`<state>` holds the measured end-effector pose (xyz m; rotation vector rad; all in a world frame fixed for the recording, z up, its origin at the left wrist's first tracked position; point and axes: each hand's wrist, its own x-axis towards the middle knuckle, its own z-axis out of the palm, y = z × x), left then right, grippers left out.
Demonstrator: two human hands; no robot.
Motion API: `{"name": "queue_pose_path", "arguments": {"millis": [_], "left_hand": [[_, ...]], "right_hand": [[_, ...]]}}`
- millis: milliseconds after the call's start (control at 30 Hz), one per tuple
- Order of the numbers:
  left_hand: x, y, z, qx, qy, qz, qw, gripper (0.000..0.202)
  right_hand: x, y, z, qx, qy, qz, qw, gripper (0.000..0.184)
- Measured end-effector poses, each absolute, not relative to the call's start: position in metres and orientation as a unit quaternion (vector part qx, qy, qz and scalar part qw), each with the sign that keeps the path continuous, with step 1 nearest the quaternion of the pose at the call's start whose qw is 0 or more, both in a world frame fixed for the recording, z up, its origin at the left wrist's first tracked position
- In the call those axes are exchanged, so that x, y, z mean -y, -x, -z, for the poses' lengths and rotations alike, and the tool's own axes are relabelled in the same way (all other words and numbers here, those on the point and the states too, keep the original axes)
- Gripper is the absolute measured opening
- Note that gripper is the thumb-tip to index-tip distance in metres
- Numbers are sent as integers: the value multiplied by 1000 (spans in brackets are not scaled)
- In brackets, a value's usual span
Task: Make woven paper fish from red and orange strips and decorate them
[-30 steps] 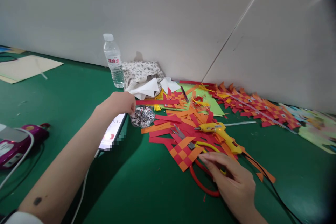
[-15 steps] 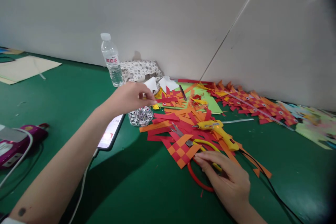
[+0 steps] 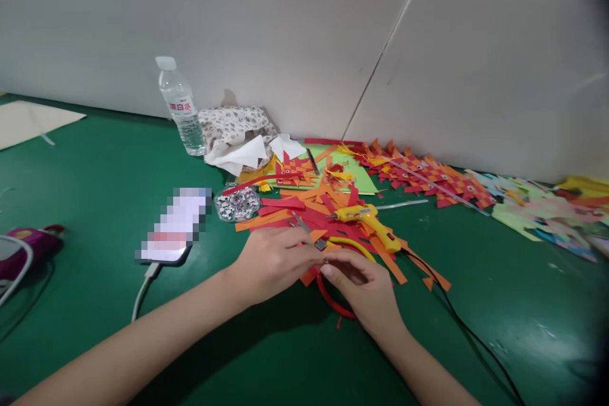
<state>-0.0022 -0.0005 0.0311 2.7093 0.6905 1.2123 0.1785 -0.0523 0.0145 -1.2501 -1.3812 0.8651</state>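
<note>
My left hand [image 3: 273,260] and my right hand [image 3: 364,285] meet fingertip to fingertip over a pile of red and orange paper strips [image 3: 304,212]. Both hands are pinched; what sits between the fingertips is too small to make out. An orange corner of a woven paper piece [image 3: 308,277] shows under my left hand. Scissors lie beneath the hands, with a red handle loop [image 3: 332,301] and a yellow loop [image 3: 353,243] sticking out. A yellow glue gun [image 3: 367,220] lies just beyond my right hand. A clear dish of googly eyes [image 3: 238,203] stands behind my left hand.
On the green table are a phone on a white cable [image 3: 172,229], a water bottle [image 3: 178,106], a patterned cloth bag [image 3: 233,127], a pink device [image 3: 23,248] at the left, and a row of woven paper figures [image 3: 428,172] along the white wall. The glue gun's black cord [image 3: 476,337] runs to the front right.
My left hand left the dish of googly eyes and came back to join my right hand over the paper. My right hand rose from lying flat into a pinch. The view shifted right.
</note>
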Motion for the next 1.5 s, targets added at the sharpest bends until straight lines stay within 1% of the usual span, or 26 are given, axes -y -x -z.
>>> {"name": "queue_pose_path", "arguments": {"millis": [100,167,200,267,367,433,500,567,667,867,1000,1100,1200,1267,1500], "left_hand": [[3,6,-27,-213,-891,-400,-4,15],[5,6,-22,-215,-887,-409,4,15],[6,6,-20,-220,-882,-415,28,15],[7,3,-16,-249,-862,-425,116,16],[9,-1,-13,-326,-799,-413,292,15],[9,-4,-13,-358,-753,-389,391,21],[9,-6,-13,-363,-720,-368,463,28],[9,-6,-13,-360,-698,-359,505,31],[9,-6,-14,-350,-685,-343,539,29],[10,-7,-12,-319,-623,-328,634,25],[8,-7,-13,-306,-583,-328,678,22],[7,-5,-14,-308,-581,-322,680,23],[6,-3,-15,-318,-587,-311,676,28],[6,-3,-14,-324,-585,-306,678,28],[5,-7,-13,-303,-543,-302,723,16]], "right_hand": [[52,-177,-18,578,513,-378,509,9],[51,-177,-18,584,520,-366,506,7],[51,-177,-18,590,525,-353,502,7],[51,-178,-19,615,535,-309,491,7],[51,-179,-20,675,514,-223,480,7],[53,-179,-22,718,483,-161,474,11],[55,-179,-22,752,455,-105,465,17],[57,-180,-22,774,436,-66,454,26],[59,-183,-21,782,428,-33,452,35],[58,-186,-21,790,420,-18,446,42],[57,-186,-20,797,413,-16,441,38],[56,-186,-20,797,418,-15,435,33],[55,-186,-21,795,408,-7,448,30],[55,-185,-21,796,402,0,453,28],[54,-185,-21,806,388,15,447,34]]}}
